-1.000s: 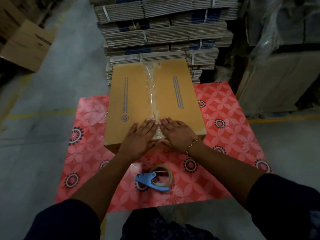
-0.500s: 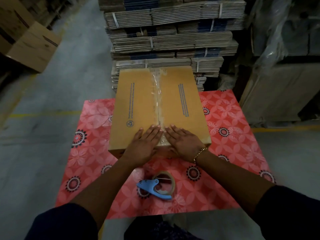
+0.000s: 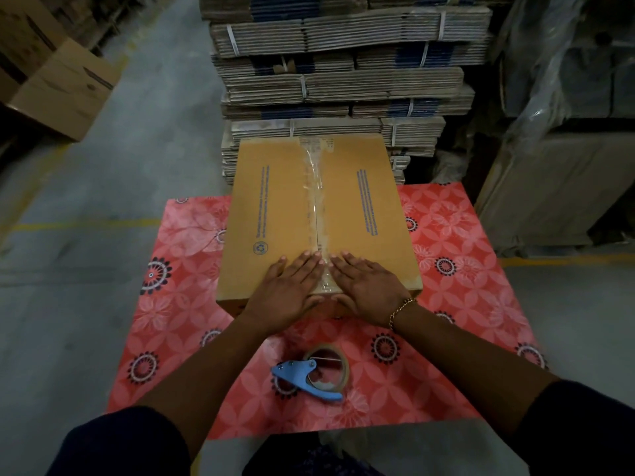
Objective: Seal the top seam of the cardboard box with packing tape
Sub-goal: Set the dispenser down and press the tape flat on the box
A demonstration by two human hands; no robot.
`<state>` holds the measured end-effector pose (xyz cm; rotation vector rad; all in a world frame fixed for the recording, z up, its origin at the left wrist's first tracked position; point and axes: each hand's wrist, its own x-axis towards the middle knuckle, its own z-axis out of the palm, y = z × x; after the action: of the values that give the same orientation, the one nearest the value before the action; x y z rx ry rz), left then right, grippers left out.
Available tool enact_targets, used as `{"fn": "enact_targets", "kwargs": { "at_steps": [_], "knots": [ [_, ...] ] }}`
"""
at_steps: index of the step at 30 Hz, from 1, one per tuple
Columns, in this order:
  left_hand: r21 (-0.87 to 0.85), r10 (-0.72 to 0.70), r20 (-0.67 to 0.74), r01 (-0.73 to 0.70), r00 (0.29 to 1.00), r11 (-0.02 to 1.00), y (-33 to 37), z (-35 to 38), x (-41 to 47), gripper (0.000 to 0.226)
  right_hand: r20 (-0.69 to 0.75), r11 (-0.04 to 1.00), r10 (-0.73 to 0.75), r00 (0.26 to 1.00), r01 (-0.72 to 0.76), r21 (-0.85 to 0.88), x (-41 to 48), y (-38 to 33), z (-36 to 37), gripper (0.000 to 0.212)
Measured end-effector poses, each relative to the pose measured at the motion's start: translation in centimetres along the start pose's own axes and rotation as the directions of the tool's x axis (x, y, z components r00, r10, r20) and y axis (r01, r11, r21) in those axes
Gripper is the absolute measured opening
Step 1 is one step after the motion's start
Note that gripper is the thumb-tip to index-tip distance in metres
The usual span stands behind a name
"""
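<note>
A closed brown cardboard box [image 3: 278, 207] lies on a red flowered mat [image 3: 457, 280]. Clear packing tape [image 3: 316, 187] runs along its middle seam from the far edge to the near edge. My left hand [image 3: 285, 293] and my right hand [image 3: 369, 286] lie flat, fingers spread, on the near end of the box top, one on each side of the taped seam. Their thumbs reach over the near edge. A roll of tape in a blue dispenser [image 3: 314, 372] lies on the mat between my forearms, touched by neither hand.
Tall stacks of strapped flat cartons [image 3: 343, 80] rise right behind the box. A cardboard box [image 3: 65, 87] stands on the concrete floor at the far left. Plastic-wrapped goods and large cartons [image 3: 563, 173] fill the right side. Yellow floor lines run past both sides of the mat.
Both hands stay pressed flat on the near end of the taped seam. The camera has shifted, so the box and mat sit a little lower and further right in view.
</note>
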<state>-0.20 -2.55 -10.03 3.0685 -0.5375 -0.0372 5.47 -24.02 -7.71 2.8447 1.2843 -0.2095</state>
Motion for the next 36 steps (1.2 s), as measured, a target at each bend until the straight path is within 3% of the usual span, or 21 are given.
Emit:
{"fn": "enact_targets", "kwargs": {
  "at_steps": [3,7,12,20,23,28,36],
  "knots": [
    [-0.012,0.022,0.028,-0.022,0.999,1.000,-0.2,0.0,0.0,0.069,0.046,1.000,-0.016,0.999,0.015,0.014,-0.1,0.2,0.1,0.066],
    [-0.005,0.026,0.103,-0.026,0.994,1.000,-0.2,-0.5,-0.1,0.083,0.057,1.000,0.009,0.998,-0.010,0.021,-0.1,0.3,-0.2,0.076],
    [0.019,-0.028,-0.005,0.028,1.000,0.999,0.2,0.4,-0.1,0.075,-0.064,0.998,0.066,0.996,-0.067,-0.001,0.0,-0.7,0.6,0.069],
    [0.012,-0.005,0.014,0.005,1.000,1.000,0.3,0.3,-0.1,0.072,-0.070,0.999,0.050,0.996,-0.049,0.018,-0.2,-0.7,0.6,0.069],
    [-0.010,-0.014,-0.048,0.014,0.999,1.000,0.8,-0.3,-0.6,0.070,-0.144,0.996,0.081,0.986,-0.077,0.034,-0.5,-1.3,0.2,0.067],
    [-0.012,0.013,-0.190,-0.016,0.982,1.000,1.8,1.0,-1.1,0.052,-0.309,1.000,0.022,0.951,-0.020,0.011,-0.6,-2.1,1.5,0.042],
    [0.032,0.074,-0.230,-0.068,0.970,0.997,1.1,2.0,-1.5,0.049,-0.301,0.996,-0.078,0.950,0.063,-0.060,-1.2,-0.6,2.4,0.041]
  ]
}}
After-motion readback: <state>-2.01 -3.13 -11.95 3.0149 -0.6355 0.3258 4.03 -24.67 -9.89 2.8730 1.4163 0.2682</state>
